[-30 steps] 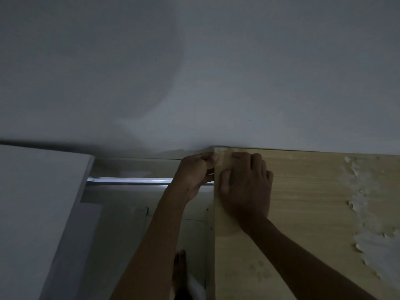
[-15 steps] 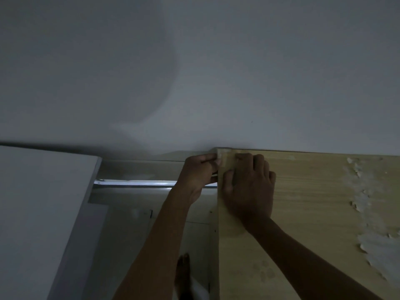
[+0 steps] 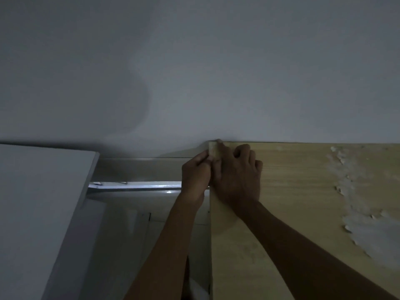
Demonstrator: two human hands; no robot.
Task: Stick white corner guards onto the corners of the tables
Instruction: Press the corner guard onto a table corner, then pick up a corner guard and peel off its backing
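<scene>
Table top (image 3: pixel 292 202) – pale yellow-tan wood grain, white flaky patches at right. Corner guard (image 3: pixel 213 150) looks pale cream in dim light. Wall (image 3: pixel 194 61) – plain grey-white. Panel (image 3: pixel 36 202) at left, white.
</scene>
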